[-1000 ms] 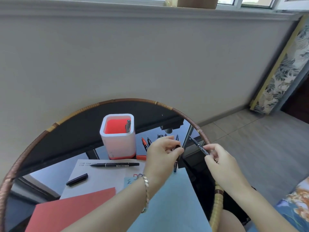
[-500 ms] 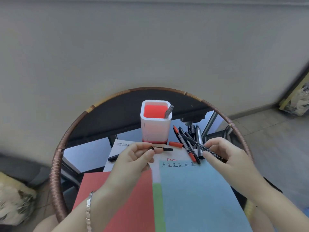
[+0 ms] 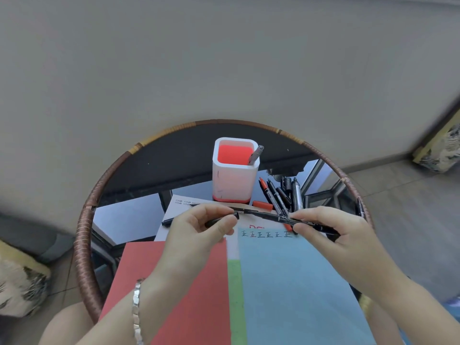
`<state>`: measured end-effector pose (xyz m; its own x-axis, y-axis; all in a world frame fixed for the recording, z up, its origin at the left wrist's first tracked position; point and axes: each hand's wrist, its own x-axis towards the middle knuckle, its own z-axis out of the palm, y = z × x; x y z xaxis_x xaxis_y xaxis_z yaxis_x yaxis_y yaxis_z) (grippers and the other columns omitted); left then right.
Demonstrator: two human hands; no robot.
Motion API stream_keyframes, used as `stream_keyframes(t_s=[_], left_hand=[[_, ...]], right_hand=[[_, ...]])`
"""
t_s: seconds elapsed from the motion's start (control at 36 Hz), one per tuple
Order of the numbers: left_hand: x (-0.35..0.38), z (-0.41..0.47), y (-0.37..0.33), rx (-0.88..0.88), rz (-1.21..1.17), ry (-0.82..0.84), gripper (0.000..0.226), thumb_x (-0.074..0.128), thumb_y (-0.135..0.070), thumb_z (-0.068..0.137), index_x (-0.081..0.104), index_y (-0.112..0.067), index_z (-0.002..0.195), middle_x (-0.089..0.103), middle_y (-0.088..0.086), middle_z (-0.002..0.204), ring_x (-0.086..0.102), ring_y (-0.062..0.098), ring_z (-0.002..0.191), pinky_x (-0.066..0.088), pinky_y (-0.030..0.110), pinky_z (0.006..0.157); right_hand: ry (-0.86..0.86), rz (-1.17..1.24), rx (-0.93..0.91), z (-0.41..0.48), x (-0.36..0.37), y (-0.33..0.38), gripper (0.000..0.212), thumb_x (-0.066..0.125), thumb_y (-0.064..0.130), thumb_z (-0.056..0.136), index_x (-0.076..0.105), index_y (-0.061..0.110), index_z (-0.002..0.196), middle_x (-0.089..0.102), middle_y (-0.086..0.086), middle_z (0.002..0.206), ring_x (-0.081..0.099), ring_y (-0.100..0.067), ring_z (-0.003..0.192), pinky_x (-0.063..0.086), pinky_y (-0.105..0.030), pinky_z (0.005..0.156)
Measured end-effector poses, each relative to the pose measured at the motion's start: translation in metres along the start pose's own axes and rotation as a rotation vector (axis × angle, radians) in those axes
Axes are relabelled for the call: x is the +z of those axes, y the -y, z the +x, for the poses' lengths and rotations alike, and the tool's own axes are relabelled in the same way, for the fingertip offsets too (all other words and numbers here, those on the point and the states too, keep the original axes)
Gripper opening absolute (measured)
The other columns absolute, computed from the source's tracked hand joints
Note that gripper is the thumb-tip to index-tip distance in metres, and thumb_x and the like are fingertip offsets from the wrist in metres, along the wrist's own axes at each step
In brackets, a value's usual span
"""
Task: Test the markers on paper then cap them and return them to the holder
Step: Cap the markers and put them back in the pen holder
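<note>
Head view: left hand (image 3: pixel 199 230) pinches a black cap (image 3: pixel 220 221) between curled thumb and fingers. Right hand (image 3: pixel 331 235) pinches a black marker (image 3: pixel 268 216), its end right at the cap's mouth. Beyond the fingertips stands the white holder (image 3: pixel 235 180); under them lies blue paper (image 3: pixel 286 282).

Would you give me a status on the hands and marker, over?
Left hand pinches cap. Right hand grips marker, tip at cap, seating unclear. Loose markers beside holder, none blocking.
</note>
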<state>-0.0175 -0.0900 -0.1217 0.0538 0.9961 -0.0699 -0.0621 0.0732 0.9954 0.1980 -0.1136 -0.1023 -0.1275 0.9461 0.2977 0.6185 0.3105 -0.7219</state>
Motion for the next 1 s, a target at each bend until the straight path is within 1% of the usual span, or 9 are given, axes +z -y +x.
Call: stream_keyframes(t_s=[0.19, 0.31, 0.36, 0.47, 0.58, 0.67, 0.83, 0.92, 1.0], left_hand=[[0.006, -0.001, -0.002, 0.01, 0.02, 0.012, 0.016, 0.068, -0.009, 0.076, 0.071, -0.023, 0.07, 0.07, -0.009, 0.065, 0.062, 0.001, 0.06, 0.047, 0.011, 0.055], [0.01, -0.003, -0.006, 0.023, 0.02, 0.031, 0.018, 0.068, -0.006, 0.076, 0.071, -0.022, 0.068, 0.069, -0.009, 0.063, 0.061, 0.001, 0.058, 0.047, 0.011, 0.055], [0.012, -0.004, -0.007, 0.04, 0.034, 0.046, 0.018, 0.069, -0.004, 0.074, 0.071, -0.021, 0.069, 0.069, -0.008, 0.062, 0.06, 0.001, 0.056, 0.048, 0.011, 0.055], [0.018, -0.008, -0.009, 0.1, 0.1, 0.093, 0.017, 0.073, -0.002, 0.071, 0.072, -0.019, 0.071, 0.071, -0.001, 0.066, 0.061, 0.004, 0.056, 0.048, 0.013, 0.057], [0.016, -0.005, -0.015, 0.161, 0.062, -0.008, 0.022, 0.071, 0.001, 0.071, 0.072, -0.02, 0.069, 0.07, -0.006, 0.061, 0.061, 0.003, 0.054, 0.048, 0.011, 0.055], [0.011, -0.002, -0.019, 0.154, 0.014, -0.041, 0.02, 0.068, 0.0, 0.073, 0.071, -0.019, 0.071, 0.068, -0.009, 0.057, 0.06, 0.002, 0.051, 0.048, 0.011, 0.054], [0.007, -0.005, -0.021, 0.146, -0.096, -0.031, 0.013, 0.067, -0.025, 0.058, 0.074, -0.03, 0.068, 0.068, -0.008, 0.056, 0.061, 0.003, 0.052, 0.05, 0.013, 0.055], [0.007, -0.006, -0.021, 0.169, -0.111, -0.015, 0.017, 0.067, -0.028, 0.055, 0.074, -0.03, 0.07, 0.067, -0.007, 0.055, 0.061, 0.004, 0.052, 0.05, 0.013, 0.055], [0.007, -0.007, -0.02, 0.189, -0.123, -0.003, 0.017, 0.067, -0.026, 0.054, 0.074, -0.028, 0.069, 0.066, -0.006, 0.054, 0.059, 0.005, 0.051, 0.05, 0.014, 0.055]], right_hand=[[0.007, 0.008, -0.027, -0.002, -0.001, 0.0, 0.015, 0.056, 0.039, 0.075, 0.063, 0.045, 0.086, 0.066, 0.024, 0.092, 0.062, 0.001, 0.084, 0.042, -0.006, 0.074], [0.012, -0.029, -0.032, -0.004, -0.002, -0.003, 0.017, 0.064, 0.024, 0.079, 0.067, 0.038, 0.087, 0.067, 0.021, 0.091, 0.062, 0.0, 0.082, 0.043, -0.008, 0.073], [0.013, -0.046, -0.028, -0.004, -0.001, -0.004, 0.017, 0.067, 0.018, 0.079, 0.071, 0.031, 0.089, 0.069, 0.018, 0.083, 0.062, -0.001, 0.081, 0.044, -0.01, 0.073], [0.035, -0.069, -0.061, -0.003, 0.001, 0.0, 0.021, 0.06, 0.032, 0.08, 0.072, 0.024, 0.093, 0.067, 0.017, 0.079, 0.061, -0.007, 0.078, 0.047, -0.02, 0.069], [-0.047, -0.074, -0.111, 0.002, -0.001, 0.004, 0.014, 0.063, 0.026, 0.081, 0.072, 0.022, 0.092, 0.064, 0.016, 0.074, 0.057, -0.012, 0.069, 0.043, -0.015, 0.063], [-0.097, -0.036, -0.1, 0.004, -0.003, 0.004, 0.013, 0.066, 0.015, 0.08, 0.072, 0.021, 0.091, 0.066, 0.007, 0.072, 0.057, -0.016, 0.069, 0.042, -0.017, 0.061], [-0.1, -0.015, -0.118, 0.003, -0.003, 0.007, 0.017, 0.062, 0.02, 0.078, 0.068, 0.032, 0.089, 0.064, 0.005, 0.068, 0.055, -0.015, 0.067, 0.041, -0.015, 0.06], [-0.089, -0.014, -0.135, 0.001, -0.003, 0.01, 0.016, 0.062, 0.02, 0.078, 0.07, 0.026, 0.09, 0.066, 0.0, 0.071, 0.058, -0.018, 0.069, 0.044, -0.027, 0.064], [-0.089, -0.016, -0.151, 0.0, -0.003, 0.012, 0.015, 0.062, 0.02, 0.078, 0.07, 0.024, 0.09, 0.067, -0.003, 0.071, 0.058, -0.021, 0.069, 0.044, -0.029, 0.064]])
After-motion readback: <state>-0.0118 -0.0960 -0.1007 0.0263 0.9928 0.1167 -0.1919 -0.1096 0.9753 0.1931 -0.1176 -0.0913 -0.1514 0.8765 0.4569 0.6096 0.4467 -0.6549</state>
